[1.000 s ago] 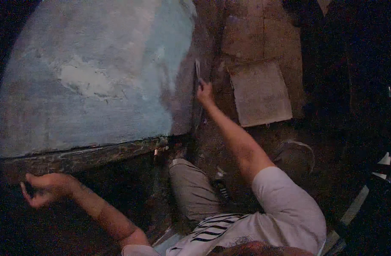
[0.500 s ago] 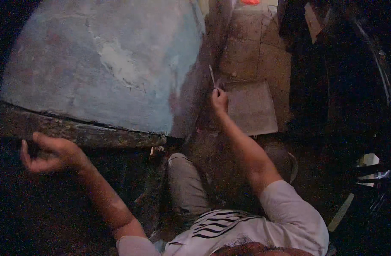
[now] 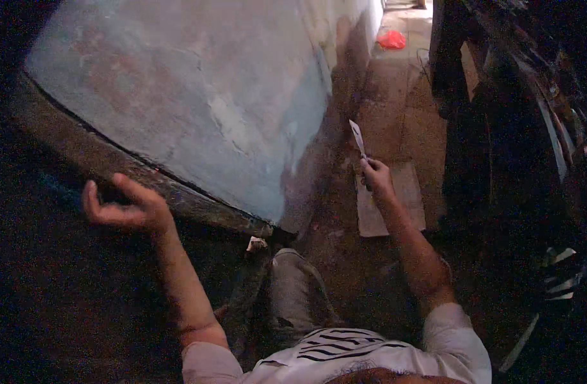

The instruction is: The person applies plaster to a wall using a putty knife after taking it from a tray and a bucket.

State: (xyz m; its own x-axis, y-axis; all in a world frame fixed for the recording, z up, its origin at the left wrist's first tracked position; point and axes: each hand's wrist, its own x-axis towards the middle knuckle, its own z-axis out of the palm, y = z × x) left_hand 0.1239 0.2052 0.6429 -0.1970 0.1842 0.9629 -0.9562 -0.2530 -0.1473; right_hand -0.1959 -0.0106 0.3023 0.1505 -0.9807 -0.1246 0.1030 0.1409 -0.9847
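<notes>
Got bold black wavy stripes (image 3: 345,342) printed across the front of a white tee (image 3: 457,342), down between 5 and 6 o'clock. Also spotting a pale, dark-striped thing (image 3: 560,272) between 3 and 4, close to the rim.

On to the surface: looking at a huge panel (image 3: 268,57) taking up most of 9 to 12 o'clock. Faded blue-grey, blotchy, with a ragged whitish patch (image 3: 229,125) around 10:30. Ends along a dark seam, then a rough brown edge band (image 3: 92,150).

Pinching the handle of a thin pale-bladed tool (image 3: 357,137) between thumb and fingers of the right hand (image 3: 375,174), just shy of 3 o'clock, blade pointing up and tipped toward 12.

Holding the left hand (image 3: 128,206) out at 9, fingers loosely curled, thumb well apart from them. Can't honestly tell in this murk whether it touches the edge band.

As for the room: brown floor (image 3: 428,128) with straight joints, a flat light sheet (image 3: 389,214) lying on it past 3, something red (image 3: 391,40) up at 1 where it's brightest.
</notes>
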